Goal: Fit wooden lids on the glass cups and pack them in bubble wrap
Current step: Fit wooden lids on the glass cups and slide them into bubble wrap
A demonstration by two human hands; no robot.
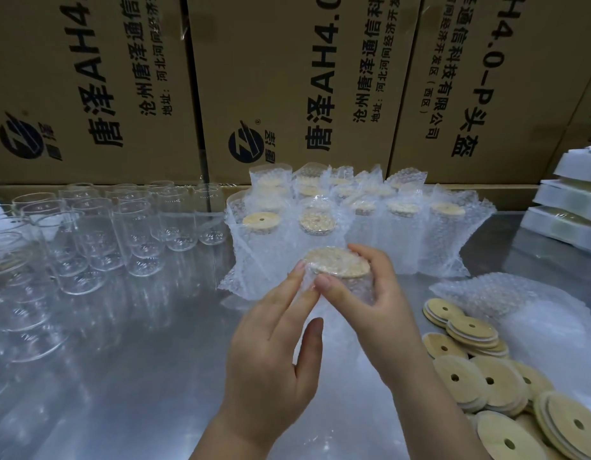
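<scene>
Wrapped cup (362, 292): we see it held above the counter (138, 376), mid-frame, in front of the body.
Wooden lid (337, 265): on top of the cup, under bubble wrap (307, 281) that covers lid and glass.
Right grip (370, 293): curled round the cup, thumb at the lid's near edge, fingers behind.
Left grip (274, 353): fingers straight, tips pressing the wrap at the lid's left edge; thumb spread apart.
Packed cups (320, 217): upright in rows just behind the held one.
Bare glass cups (121, 227): clustered at left, no lids.
Loose lids (486, 383): heaped at right, overlapping.
Spare wrap (519, 300): beside the lids.
Cardboard boxes (287, 78): along the back.
White trays (572, 200): stacked far right.
</scene>
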